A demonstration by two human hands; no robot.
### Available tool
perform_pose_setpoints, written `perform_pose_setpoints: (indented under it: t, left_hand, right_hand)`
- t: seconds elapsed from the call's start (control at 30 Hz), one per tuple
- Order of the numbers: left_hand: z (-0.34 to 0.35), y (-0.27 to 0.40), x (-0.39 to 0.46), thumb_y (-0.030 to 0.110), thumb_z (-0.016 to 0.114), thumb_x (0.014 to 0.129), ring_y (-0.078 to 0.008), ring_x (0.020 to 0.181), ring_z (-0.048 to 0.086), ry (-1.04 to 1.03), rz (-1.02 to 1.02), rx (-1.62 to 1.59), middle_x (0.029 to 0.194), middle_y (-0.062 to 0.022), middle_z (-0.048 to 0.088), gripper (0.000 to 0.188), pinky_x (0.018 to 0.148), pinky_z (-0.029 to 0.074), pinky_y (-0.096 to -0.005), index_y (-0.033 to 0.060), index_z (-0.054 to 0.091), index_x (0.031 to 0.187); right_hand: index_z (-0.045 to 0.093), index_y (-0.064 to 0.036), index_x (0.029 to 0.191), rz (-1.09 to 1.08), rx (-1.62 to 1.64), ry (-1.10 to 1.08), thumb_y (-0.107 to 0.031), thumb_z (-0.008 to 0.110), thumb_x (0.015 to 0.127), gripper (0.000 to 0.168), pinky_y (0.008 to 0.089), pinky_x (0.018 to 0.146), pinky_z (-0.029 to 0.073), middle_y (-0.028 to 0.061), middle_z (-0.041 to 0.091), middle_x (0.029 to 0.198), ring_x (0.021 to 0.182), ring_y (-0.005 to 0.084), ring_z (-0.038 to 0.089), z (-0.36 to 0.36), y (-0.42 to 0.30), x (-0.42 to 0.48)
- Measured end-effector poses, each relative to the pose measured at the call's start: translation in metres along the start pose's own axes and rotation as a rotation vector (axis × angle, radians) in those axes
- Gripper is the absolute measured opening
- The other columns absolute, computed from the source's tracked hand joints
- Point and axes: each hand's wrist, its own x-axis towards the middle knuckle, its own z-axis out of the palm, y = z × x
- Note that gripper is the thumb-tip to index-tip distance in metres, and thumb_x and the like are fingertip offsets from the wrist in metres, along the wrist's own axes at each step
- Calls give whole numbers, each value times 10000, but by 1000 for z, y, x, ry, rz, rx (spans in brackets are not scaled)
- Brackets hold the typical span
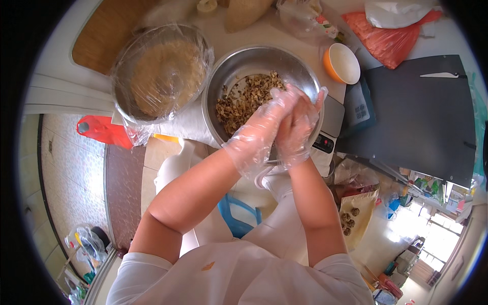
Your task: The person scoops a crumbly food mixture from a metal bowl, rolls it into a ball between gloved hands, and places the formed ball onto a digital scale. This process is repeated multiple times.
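A wide stainless steel bowl point(225, 70) holds a crumbly brown mixture point(248, 97) of chopped pieces, gathered mostly on its left and centre. Over the bowl's right part, my left hand point(270, 118) and my right hand point(301, 120) are pressed together palm to palm, both in clear plastic gloves. Whether anything lies between the palms is hidden. To the left stands a second metal bowl point(118, 95) under clear plastic film, with a tan mass point(167, 78) inside. Several dark round balls point(346, 223) lie on a paper-lined tray point(358, 228) at the lower right.
An orange bowl with a white inside point(345, 63) stands behind my right hand. A digital kitchen scale point(331, 118) is right of the steel bowl. Farther right, a white-bladed knife point(438, 75) lies on a dark board point(411, 114). A red plastic bag point(385, 36) is behind it.
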Motion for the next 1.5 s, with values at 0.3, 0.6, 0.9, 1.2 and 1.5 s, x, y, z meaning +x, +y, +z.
perform_pose_setpoints:
  t: [0.3, 0.6, 0.9, 1.2, 1.5]
  left_hand:
    - [-14, -2, 17, 589, 431, 1000, -209, 1195, 522, -34, -165, -397, 1240, -101, 557, 624, 1087, 382, -362, 50, 500, 1306]
    - [-7, 3, -4, 319, 689, 923, -113, 922, 571, 27, -103, -103, 996, -27, 644, 289, 818, 451, -271, 63, 672, 1055]
    - [-9, 0, -2, 256, 636, 918, -158, 1048, 570, 90, -69, -1, 1085, -53, 647, 269, 946, 411, -285, 55, 677, 1092]
    - [-4, -2, 0, 277, 649, 915, -162, 1087, 564, 178, -107, -20, 1123, -64, 645, 294, 968, 414, -307, 52, 679, 1101]
    - [-19, 1, 8, 440, 588, 977, -130, 1059, 471, 56, -73, -190, 1074, 5, 582, 334, 989, 359, -307, 120, 628, 1063]
  right_hand:
    - [662, -111, 1130, 80, -20, -31, -281, 521, 971, 273, 586, 1171, 63, 48, 678, 1078, 1180, 264, 577, -5, -8, 7]
    - [665, -118, 965, -315, -204, 31, -189, 674, 796, 184, 606, 1137, 190, 26, 635, 935, 981, 262, 592, 4, -3, -4]
    - [641, -179, 1043, -200, -124, -75, -211, 668, 788, 259, 491, 1054, 242, -15, 613, 975, 1008, 220, 573, 16, 3, -13]
    - [624, -142, 1056, -163, -34, -140, -320, 477, 984, 242, 427, 1134, 150, -4, 643, 1052, 1131, 173, 506, 12, 7, -15]
    - [625, -66, 907, -76, -269, -55, -150, 573, 924, 100, 547, 1090, 241, 100, 636, 935, 933, 296, 563, -3, -12, 9]
